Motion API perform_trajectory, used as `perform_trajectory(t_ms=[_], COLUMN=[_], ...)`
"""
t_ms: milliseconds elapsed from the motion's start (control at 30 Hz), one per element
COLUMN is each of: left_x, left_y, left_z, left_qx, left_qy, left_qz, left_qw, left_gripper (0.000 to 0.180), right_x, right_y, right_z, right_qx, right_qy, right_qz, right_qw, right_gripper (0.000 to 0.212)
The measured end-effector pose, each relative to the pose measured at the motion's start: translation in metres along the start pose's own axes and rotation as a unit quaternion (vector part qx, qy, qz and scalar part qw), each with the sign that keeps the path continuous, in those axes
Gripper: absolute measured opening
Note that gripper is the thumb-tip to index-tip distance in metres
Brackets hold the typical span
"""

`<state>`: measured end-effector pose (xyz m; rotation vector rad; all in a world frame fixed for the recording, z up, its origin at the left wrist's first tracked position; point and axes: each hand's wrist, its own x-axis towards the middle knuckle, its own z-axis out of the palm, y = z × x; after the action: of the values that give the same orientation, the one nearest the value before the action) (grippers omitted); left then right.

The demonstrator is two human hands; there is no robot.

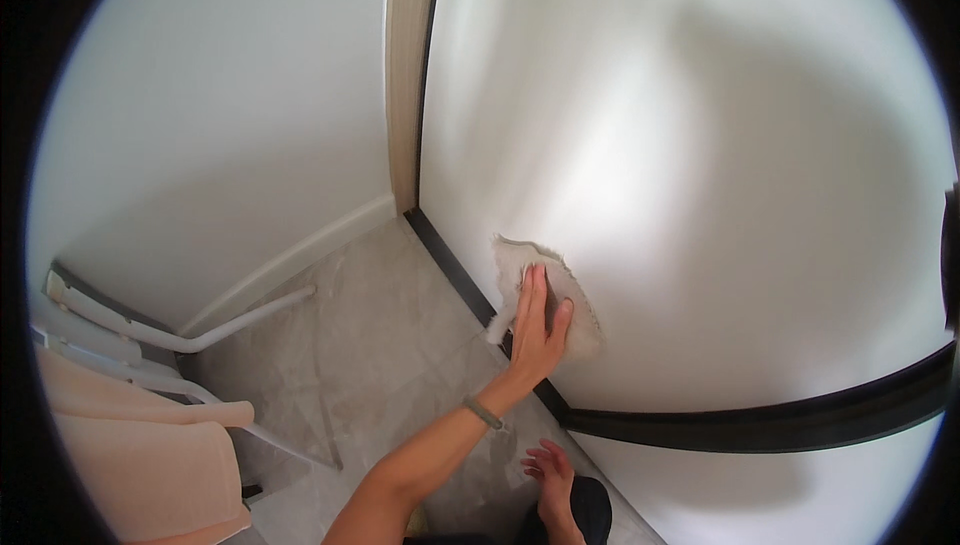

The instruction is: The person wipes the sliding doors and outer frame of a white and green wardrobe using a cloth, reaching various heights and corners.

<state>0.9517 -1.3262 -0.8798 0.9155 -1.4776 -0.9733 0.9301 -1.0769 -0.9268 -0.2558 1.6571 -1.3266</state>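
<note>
A pale beige cloth (577, 290) with frayed edges lies against a smooth white door panel (760, 275) trimmed in black. My left hand (540, 330) presses the cloth to the panel near its lower left edge, fingers long and thumb set apart on the right. A greyish band (483, 413) circles my left wrist. Lower down, close to my body, my right hand (550, 470) hangs with its fingers loosely bent and apart, holding nothing that I can see.
A black frame strip (760, 430) borders the panel below. On the left, a white tubular metal frame (240, 320) stands by the wall, with peach fabric (150, 465) beside it. Grey marbled tiles (370, 315) cover the floor. A wooden jamb (407, 75) meets the panel's left side.
</note>
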Motion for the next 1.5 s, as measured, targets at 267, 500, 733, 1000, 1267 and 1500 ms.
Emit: perform_trajectory(t_ms=[267,500,733,1000,1267,1500], left_x=[-0.005,0.002,-0.006,-0.006,0.036,0.057], left_y=[0.001,0.002,0.0,-0.008,0.016,0.036], left_z=[-0.006,-0.012,-0.017,-0.014,-0.011,-0.019], left_qx=[-0.041,-0.009,0.001,-0.011,0.089,-0.027], left_qy=[0.004,-0.031,-0.029,-0.04,0.087,0.074], left_qz=[-0.038,-0.07,-0.063,-0.103,0.043,0.064], left_qw=[0.998,0.997,0.998,0.994,0.991,0.995], left_gripper=[0.045,0.047,0.044,0.049,0.039,0.04], right_x=[-0.002,0.0,-0.005,-0.007,-0.003,-0.001], right_y=[0.005,-0.002,0.002,0.0,0.002,-0.002], right_z=[0.006,0.008,0.011,0.012,0.011,0.009], right_qx=[0.004,-0.002,-0.002,0.0,-0.003,-0.007], right_qy=[0.002,0.004,0.007,0.006,0.008,0.018], right_qz=[0.003,0.003,0.007,0.006,0.016,0.026], right_qw=[1.0,1.0,1.0,1.0,1.0,0.999], right_gripper=[0.035,0.036,0.036,0.035,0.035,0.035])
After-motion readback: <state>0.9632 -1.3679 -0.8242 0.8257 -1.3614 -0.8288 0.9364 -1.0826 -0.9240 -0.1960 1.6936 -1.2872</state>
